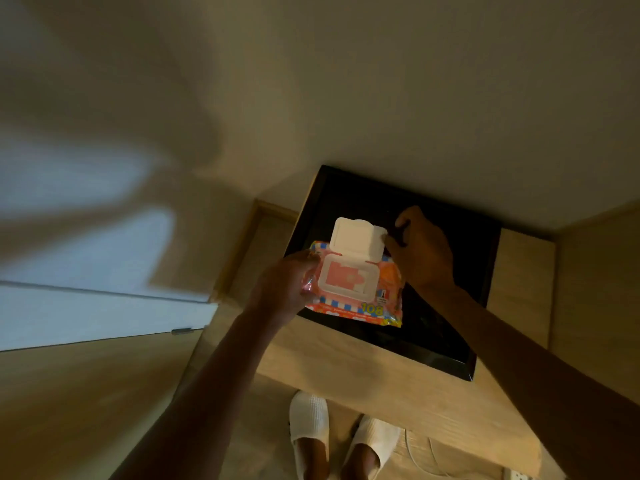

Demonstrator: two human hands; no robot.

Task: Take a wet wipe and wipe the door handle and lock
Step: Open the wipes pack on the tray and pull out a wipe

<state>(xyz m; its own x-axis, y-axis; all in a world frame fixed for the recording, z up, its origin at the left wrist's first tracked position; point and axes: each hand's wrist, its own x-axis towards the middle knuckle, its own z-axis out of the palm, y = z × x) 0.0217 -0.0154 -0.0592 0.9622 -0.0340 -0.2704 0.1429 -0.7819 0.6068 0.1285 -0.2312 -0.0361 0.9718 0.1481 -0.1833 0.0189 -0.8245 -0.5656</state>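
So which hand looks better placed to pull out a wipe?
Probably the right hand: it is at the open lid, right by the opening. The left hand grips the pack by its edge, steadying it.

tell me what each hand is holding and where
The left hand grips the wet wipe pack by its left edge; the right hand pinches the open white lid at its right edge.

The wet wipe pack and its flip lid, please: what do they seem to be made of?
The wet wipe pack looks like soft printed plastic film, glossy, crinkling under the left hand. Its flip lid, at the right hand fingertips, seems rigid matte white plastic, holding shape open.
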